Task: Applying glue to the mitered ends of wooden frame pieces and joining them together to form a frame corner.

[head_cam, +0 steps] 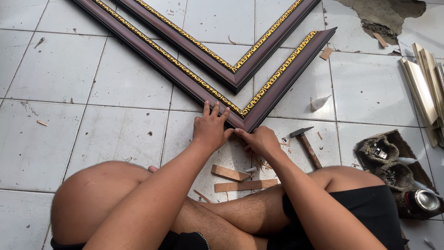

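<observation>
The mitred corner [244, 121] of the near picture frame [194, 78], a dark brown moulding with a gilt inner band, is being pressed together on the tiled floor [125, 134], directly in front of the crossed legs. The left hand [210, 127] is being laid flat, fingers spread, on the left moulding; nothing is being clasped. The right hand [260, 141] is being pinched, fingertips together, against the outer edge of the joint. The step is judged to be alignment of the mitre; the next move is judged to call for steady pressure on both members.

A second frame [231, 65] is lying just beyond. A hammer [306, 144] is lying near the right hand, wood offcuts [231, 178] between the knees, pale mouldings [423, 88] well apart. Nothing is obstructing the joint.
</observation>
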